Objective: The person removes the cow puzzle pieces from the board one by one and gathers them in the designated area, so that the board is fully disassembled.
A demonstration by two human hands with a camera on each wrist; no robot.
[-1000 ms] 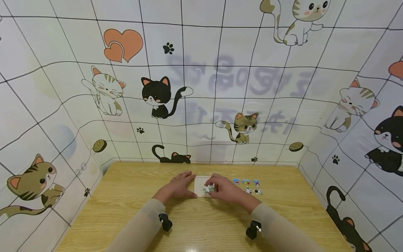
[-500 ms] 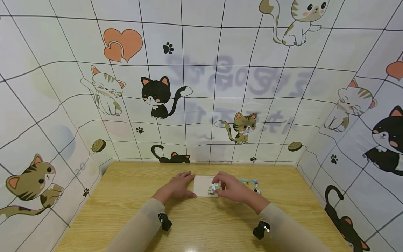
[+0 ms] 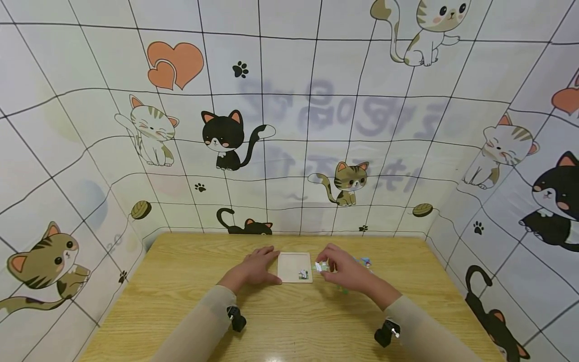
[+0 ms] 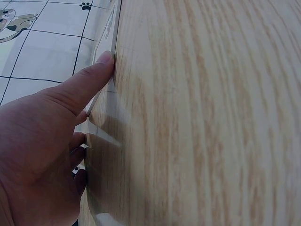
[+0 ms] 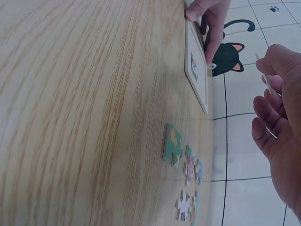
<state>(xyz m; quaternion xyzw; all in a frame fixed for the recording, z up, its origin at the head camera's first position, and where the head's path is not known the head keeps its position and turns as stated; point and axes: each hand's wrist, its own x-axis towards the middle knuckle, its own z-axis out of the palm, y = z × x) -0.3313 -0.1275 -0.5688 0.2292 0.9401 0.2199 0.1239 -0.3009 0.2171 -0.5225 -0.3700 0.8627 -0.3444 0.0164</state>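
My right hand [image 3: 346, 271] pinches a jigsaw puzzle piece [image 3: 320, 267] between thumb and fingers, just off the right edge of a pale wooden puzzle tray [image 3: 289, 264]. Seen almost edge-on, the held piece [image 5: 269, 86] stands clear above the table in the right wrist view. Inside the tray, one placed puzzle piece [image 3: 303, 274] lies in the near right corner. My left hand [image 3: 255, 266] rests against the tray's left side; its thumb [image 4: 101, 63] touches the rim in the left wrist view.
Several loose puzzle pieces [image 5: 183, 205] lie to the right of the tray, partly hidden by my right hand in the head view. A green corner piece [image 5: 171, 143] is nearest. The wooden table [image 3: 280, 322] meets a cat-print cloth wall [image 3: 289, 201] behind.
My right hand has moved right, from over the tray to beyond its right edge, carrying a puzzle piece. Another piece now shows in the tray's corner. The left hand stays put.
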